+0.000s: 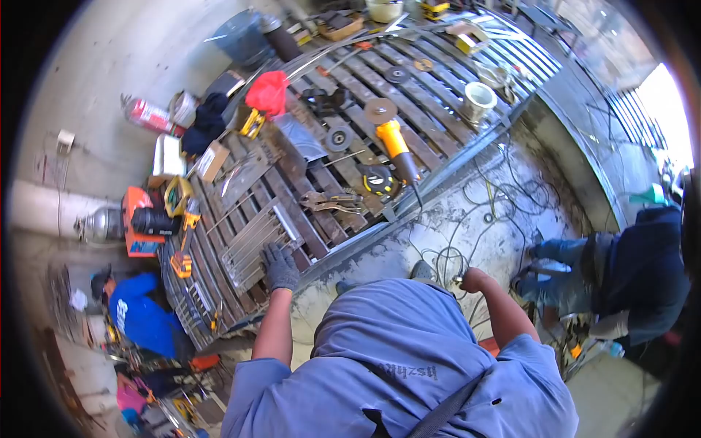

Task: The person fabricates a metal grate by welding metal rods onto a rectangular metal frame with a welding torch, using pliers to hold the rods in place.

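Note:
My left hand (281, 267), in a grey work glove, lies with its fingers stretched out at the edge of a row of thin metal rods (252, 247) on the slatted metal table. Bare and closed, my right hand (476, 280) hangs beside my body over the floor cables; a small shiny piece shows at its fingers, too small to name. Locking pliers (332, 201) lie right of the rods. Beyond them are a tape measure (378, 179) and a yellow angle grinder (396, 148) with a disc fitted.
Loose cables (467, 248) coil on the floor to the right, near a person in dark clothes (635, 270). Another person in a blue top (142, 314) is at the left. The slatted table (431, 139) also bears a red cloth (267, 93), a white cup-shaped container (479, 101) and a cordless drill (191, 215).

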Tool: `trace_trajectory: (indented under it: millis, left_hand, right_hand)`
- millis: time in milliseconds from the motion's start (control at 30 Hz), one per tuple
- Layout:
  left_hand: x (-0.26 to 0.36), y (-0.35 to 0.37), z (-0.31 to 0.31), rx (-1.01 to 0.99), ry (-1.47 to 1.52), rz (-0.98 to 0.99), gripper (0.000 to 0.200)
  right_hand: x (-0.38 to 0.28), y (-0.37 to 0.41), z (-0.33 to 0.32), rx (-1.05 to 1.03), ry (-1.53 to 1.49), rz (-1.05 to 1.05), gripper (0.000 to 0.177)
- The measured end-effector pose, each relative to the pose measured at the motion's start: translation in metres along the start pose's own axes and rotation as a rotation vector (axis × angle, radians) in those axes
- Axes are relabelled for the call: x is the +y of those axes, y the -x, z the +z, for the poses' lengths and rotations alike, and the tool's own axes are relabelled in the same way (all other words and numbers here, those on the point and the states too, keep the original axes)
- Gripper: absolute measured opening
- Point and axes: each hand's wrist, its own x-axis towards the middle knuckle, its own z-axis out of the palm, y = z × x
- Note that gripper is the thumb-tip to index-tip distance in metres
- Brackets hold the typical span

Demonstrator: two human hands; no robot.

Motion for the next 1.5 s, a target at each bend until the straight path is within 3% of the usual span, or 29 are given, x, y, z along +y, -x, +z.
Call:
trace_trajectory:
  millis: [100,200,267,367,467,500,567,667,833,900,1000,1167,1267,1333,1367,1400,1500]
  left_hand:
    - [0.026,0.034,-0.028,0.037,0.259,-0.055,0.086]
    - [0.029,0.064,-0.028,0.054,0.188,0.073,0.083]
    - [0.019,0.097,-0.030,0.021,0.161,0.103,0.082]
    - [0.013,0.124,-0.061,-0.095,0.220,0.090,0.081]
    - [-0.013,0.150,-0.072,-0.116,0.275,0.072,0.077]
    - [-0.025,0.158,-0.068,-0.094,0.298,0.045,0.075]
    - [-0.055,0.174,-0.057,-0.050,0.346,-0.006,0.072]
    - [-0.098,0.182,-0.052,0.073,0.413,-0.034,0.070]
    - [-0.150,0.154,-0.059,0.195,0.482,0.033,0.059]
    - [-0.163,0.123,-0.072,0.293,0.521,0.140,0.048]
    - [-0.178,0.078,-0.079,0.268,0.622,0.268,0.040]
    - [-0.175,-0.003,-0.103,0.123,0.709,0.549,0.032]
    - [-0.152,-0.030,-0.104,0.123,0.819,0.623,0.031]
    - [-0.140,-0.035,-0.100,0.051,0.867,0.671,0.031]
    - [-0.135,-0.034,-0.094,-0.006,0.867,0.688,0.031]
    - [-0.129,-0.032,-0.092,-0.059,0.864,0.703,0.031]
    - [-0.103,-0.029,-0.132,-0.040,0.964,0.672,0.031]
  right_hand:
    - [-0.058,-0.016,-0.119,0.161,0.084,-0.292,0.041]
    - [-0.152,0.019,-0.264,0.437,-0.317,-0.294,0.025]
    - [-0.198,0.002,-0.318,0.621,-0.398,-0.391,0.015]
    - [-0.245,-0.035,-0.392,0.803,-0.264,-0.499,0.019]
    - [-0.269,-0.110,-0.427,0.931,0.040,-0.234,0.042]
    - [-0.272,-0.133,-0.435,0.879,0.086,-0.136,0.044]
    - [-0.285,-0.148,-0.444,0.795,0.283,-0.025,0.042]
    - [-0.270,-0.194,-0.438,0.880,0.416,-0.008,0.028]
    - [-0.275,-0.189,-0.438,0.757,0.563,0.100,0.028]
    - [-0.292,-0.175,-0.434,0.684,0.428,0.233,0.029]
    - [-0.328,-0.139,-0.411,0.852,0.297,0.252,0.025]
    - [-0.407,-0.079,-0.364,0.838,-0.046,0.075,0.023]
    - [-0.472,-0.040,-0.332,0.635,-0.405,0.154,0.025]
    - [-0.489,-0.028,-0.298,0.550,-0.610,0.003,0.026]
    - [-0.503,-0.019,-0.296,0.366,-0.695,0.107,0.025]
    - [-0.512,-0.011,-0.286,0.310,-0.723,0.112,0.026]
    - [-0.533,0.015,-0.269,0.304,-0.760,-0.006,0.025]
